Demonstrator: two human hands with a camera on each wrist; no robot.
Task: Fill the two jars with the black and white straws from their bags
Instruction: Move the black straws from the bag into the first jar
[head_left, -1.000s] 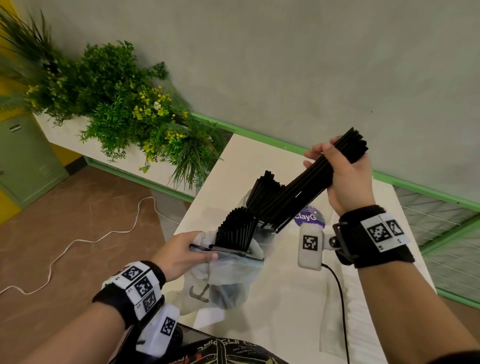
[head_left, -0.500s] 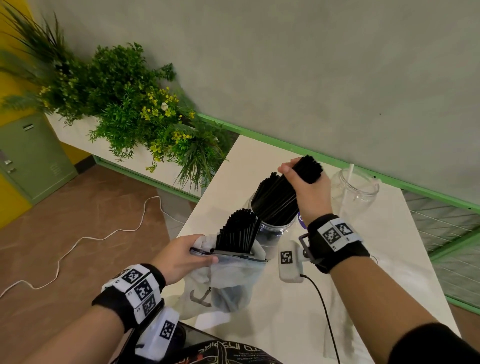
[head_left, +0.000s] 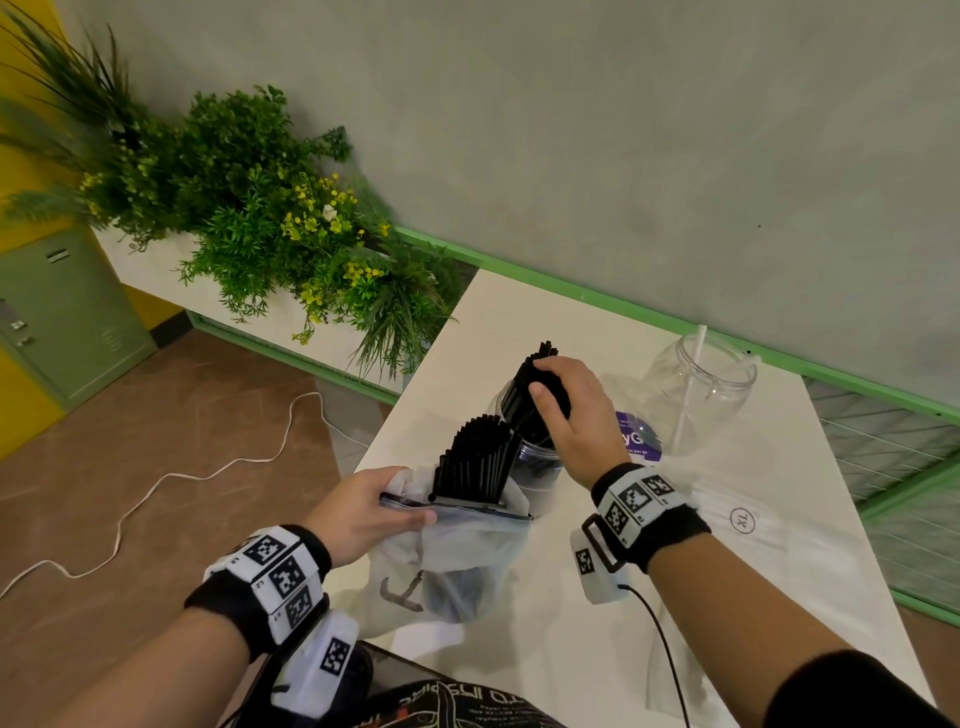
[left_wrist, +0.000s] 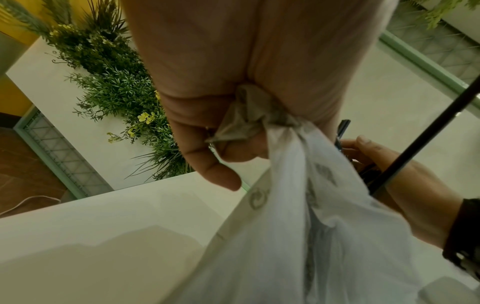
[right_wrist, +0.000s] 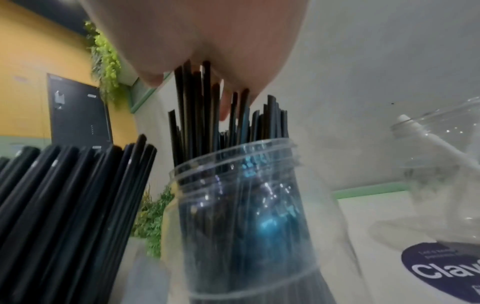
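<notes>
Loading step: lowering a bundle of thin black plastic straws (head_left: 540, 400) into the clear plastic jar nearest the bag (right_wrist: 241, 205), already part-filled.
Next move: probably releasing the bundle, then reaching back for more.
Right hand (head_left: 574, 415): curling fingers round the straw tops, clenching them above the jar mouth.
Left hand (head_left: 363, 512): pinching the rim of the translucent white plastic bag (head_left: 467, 561), holding it upright with black straws fanning out.
Second clear jar (head_left: 696, 395): standing apart, holding one white straw (head_left: 688, 384).
</notes>
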